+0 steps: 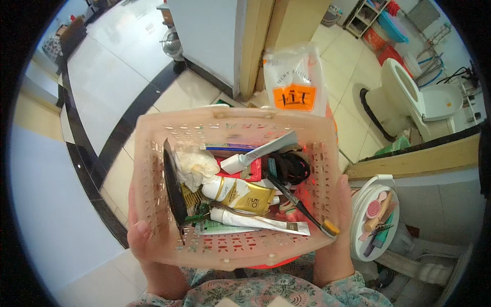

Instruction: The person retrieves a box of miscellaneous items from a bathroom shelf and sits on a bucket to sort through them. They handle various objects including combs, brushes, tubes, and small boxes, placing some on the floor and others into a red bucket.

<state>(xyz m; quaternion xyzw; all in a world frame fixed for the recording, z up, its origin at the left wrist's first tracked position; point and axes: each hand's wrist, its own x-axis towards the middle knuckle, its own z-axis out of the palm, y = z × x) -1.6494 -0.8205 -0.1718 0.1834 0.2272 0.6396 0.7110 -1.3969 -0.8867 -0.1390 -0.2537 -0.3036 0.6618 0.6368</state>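
Tiled bathroom floor lies under the pink basket, clasped at both sides by left hand and right hand; tilting could spill the toothbrush.

The pale pink perforated plastic basket carries a jumble of toiletries. At about nine o'clock inside it, a dark oval mirror stands on edge against the left wall, with a crumpled white tissue just beside it. Near the centre lies a white and gold tube. A white tube slants toward one o'clock over a red item. At six o'clock a flat white tube lies along the near wall. A dark toothbrush runs diagonally to five o'clock, its yellow end on the rim.
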